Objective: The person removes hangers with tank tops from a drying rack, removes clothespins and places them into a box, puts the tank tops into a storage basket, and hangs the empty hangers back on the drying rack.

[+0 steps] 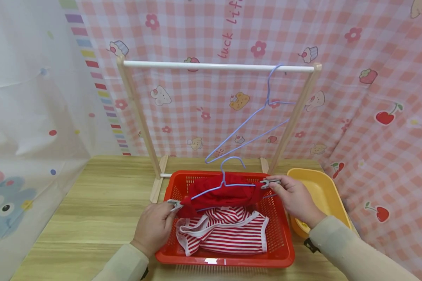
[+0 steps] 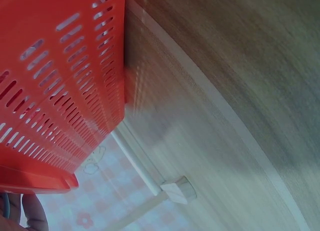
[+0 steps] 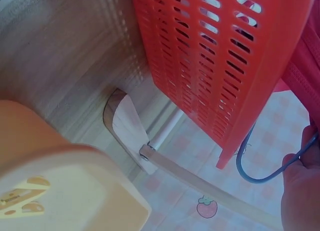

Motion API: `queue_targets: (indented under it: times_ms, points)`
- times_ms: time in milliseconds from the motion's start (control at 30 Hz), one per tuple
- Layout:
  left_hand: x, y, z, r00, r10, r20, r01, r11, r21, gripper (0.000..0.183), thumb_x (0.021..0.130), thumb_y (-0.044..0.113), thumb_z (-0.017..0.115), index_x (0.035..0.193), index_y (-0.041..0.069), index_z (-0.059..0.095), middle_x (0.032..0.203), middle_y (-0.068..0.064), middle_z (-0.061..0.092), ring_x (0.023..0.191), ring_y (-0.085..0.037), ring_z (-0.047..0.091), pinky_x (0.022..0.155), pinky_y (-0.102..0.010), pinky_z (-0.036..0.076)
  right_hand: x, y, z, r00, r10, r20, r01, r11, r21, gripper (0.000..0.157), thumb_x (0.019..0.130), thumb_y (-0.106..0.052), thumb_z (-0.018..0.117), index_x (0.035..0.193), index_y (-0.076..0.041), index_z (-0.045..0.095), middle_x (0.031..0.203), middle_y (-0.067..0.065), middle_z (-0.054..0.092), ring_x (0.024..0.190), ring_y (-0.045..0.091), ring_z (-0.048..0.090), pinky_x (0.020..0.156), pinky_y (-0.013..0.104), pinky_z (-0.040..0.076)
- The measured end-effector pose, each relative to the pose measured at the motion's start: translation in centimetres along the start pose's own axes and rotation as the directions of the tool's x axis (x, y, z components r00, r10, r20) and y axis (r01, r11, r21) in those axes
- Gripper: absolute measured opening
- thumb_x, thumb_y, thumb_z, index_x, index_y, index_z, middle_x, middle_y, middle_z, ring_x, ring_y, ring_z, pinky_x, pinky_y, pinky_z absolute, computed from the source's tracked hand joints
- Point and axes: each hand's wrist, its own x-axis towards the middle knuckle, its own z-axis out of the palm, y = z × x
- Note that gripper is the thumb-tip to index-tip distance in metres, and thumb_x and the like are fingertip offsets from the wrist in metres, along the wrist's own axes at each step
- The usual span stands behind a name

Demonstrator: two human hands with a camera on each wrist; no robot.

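A blue wire hanger (image 1: 223, 182) carries a red garment (image 1: 214, 193) over the red basket. At its left end a grey clothespin (image 1: 176, 204) sits on the red cloth, and my left hand (image 1: 154, 227) holds it. On the other end my right hand (image 1: 297, 195) pinches a second grey clothespin (image 1: 269, 183) between thumb and fingers. In the right wrist view the hanger's corner (image 3: 260, 180) loops beside that hand. A red-and-white striped garment (image 1: 228, 234) lies in the basket below. The left wrist view shows only some left fingers (image 2: 35, 213) under the basket rim.
The red basket (image 1: 225, 260) stands on a wooden table (image 1: 77, 218). Behind it rises a rack with a white bar (image 1: 197, 65), where another blue hanger (image 1: 239, 127) hangs. At right is a yellow basin (image 1: 328, 191) containing a yellow clothespin (image 3: 22, 196).
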Motion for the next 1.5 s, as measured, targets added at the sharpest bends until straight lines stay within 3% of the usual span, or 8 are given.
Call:
queue_targets:
  times_ms: [167, 400, 667, 967, 1167, 1267, 1367, 1500]
  points:
    - [0.0, 0.0, 0.0, 1.000, 0.000, -0.001, 0.000, 1.000, 0.000, 0.004, 0.099, 0.018, 0.070, 0.097, 0.019, 0.073, 0.096, 0.001, 0.080, 0.091, -0.017, 0.075, 0.085, -0.043, 0.057, 0.0, -0.1, -0.4, 1.000, 0.023, 0.010, -0.023, 0.999, 0.023, 0.024, 0.106, -0.024, 0.063, 0.125, -0.014, 0.074, 0.117, 0.006, 0.077, 0.107, 0.010, 0.069, 0.088, 0.016, 0.055]
    - [0.0, 0.0, 0.0, 1.000, 0.015, -0.014, -0.015, 1.000, 0.008, 0.007, 0.099, 0.017, 0.069, 0.092, 0.019, 0.070, 0.093, 0.002, 0.079, 0.089, -0.017, 0.074, 0.083, -0.041, 0.055, -0.1, -0.1, -0.8, 0.998, 0.049, 0.025, -0.051, 0.994, 0.095, 0.027, 0.108, -0.026, 0.061, 0.128, -0.012, 0.072, 0.119, 0.007, 0.077, 0.109, 0.002, 0.067, 0.091, 0.015, 0.053]
    - [0.0, 0.1, -0.1, 1.000, 0.017, -0.016, -0.017, 1.000, 0.010, 0.007, 0.099, 0.018, 0.069, 0.093, 0.019, 0.071, 0.093, 0.002, 0.080, 0.089, -0.017, 0.075, 0.083, -0.042, 0.056, 0.1, 0.2, -1.2, 1.000, 0.028, -0.001, -0.028, 0.993, 0.111, 0.028, 0.108, -0.023, 0.060, 0.129, -0.007, 0.070, 0.118, 0.012, 0.077, 0.104, 0.007, 0.071, 0.088, 0.022, 0.058]
    - [0.0, 0.1, -0.1, 1.000, 0.004, -0.003, -0.004, 1.000, 0.011, 0.006, 0.099, 0.018, 0.069, 0.093, 0.019, 0.071, 0.094, 0.000, 0.080, 0.090, -0.018, 0.075, 0.083, -0.042, 0.056, 0.3, 0.8, -2.3, 0.997, 0.053, -0.051, -0.048, 0.993, 0.107, 0.032, 0.109, -0.026, 0.058, 0.131, -0.003, 0.067, 0.118, 0.017, 0.075, 0.092, -0.005, 0.064, 0.082, 0.015, 0.053]
    - [0.0, 0.2, -0.1, 1.000, -0.001, 0.000, 0.001, 1.000, 0.010, 0.006, 0.099, 0.018, 0.069, 0.094, 0.019, 0.072, 0.094, 0.001, 0.080, 0.090, -0.018, 0.075, 0.083, -0.042, 0.056, 0.4, 1.5, -3.0, 0.996, 0.067, -0.056, -0.052, 0.971, 0.233, 0.035, 0.111, -0.023, 0.055, 0.132, 0.005, 0.060, 0.111, -0.009, 0.076, 0.101, -0.009, 0.067, 0.090, 0.009, 0.053]
    - [0.0, 0.2, -0.1, 1.000, -0.002, 0.000, 0.002, 1.000, 0.011, 0.005, 0.100, 0.018, 0.069, 0.095, 0.018, 0.072, 0.095, 0.000, 0.080, 0.090, -0.018, 0.075, 0.083, -0.042, 0.056, 0.5, 1.9, -3.4, 0.994, 0.091, -0.065, -0.072, 0.966, 0.247, 0.038, 0.111, -0.027, 0.056, 0.131, 0.005, 0.058, 0.107, -0.019, 0.073, 0.102, -0.012, 0.066, 0.092, 0.009, 0.051]
    - [0.0, 0.2, -0.1, 1.000, -0.002, -0.001, 0.002, 1.000, 0.010, 0.005, 0.100, 0.018, 0.069, 0.096, 0.018, 0.073, 0.095, 0.000, 0.080, 0.091, -0.018, 0.075, 0.083, -0.042, 0.056, 0.5, 2.5, -3.9, 0.991, 0.112, -0.075, -0.097, 0.977, 0.189, 0.042, 0.110, -0.034, 0.056, 0.131, 0.002, 0.057, 0.113, -0.007, 0.076, 0.104, -0.014, 0.065, 0.091, 0.007, 0.050]
    - [0.0, 0.2, -0.1, 1.000, -0.002, -0.003, 0.002, 1.000, 0.007, 0.005, 0.100, 0.019, 0.069, 0.096, 0.019, 0.073, 0.095, 0.001, 0.080, 0.090, -0.018, 0.075, 0.083, -0.042, 0.056, 0.4, 3.2, -4.6, 0.987, 0.120, -0.110, -0.113, 0.991, 0.064, 0.046, 0.109, -0.043, 0.055, 0.132, -0.003, 0.058, 0.117, 0.014, 0.076, 0.099, -0.014, 0.066, 0.079, 0.010, 0.051]
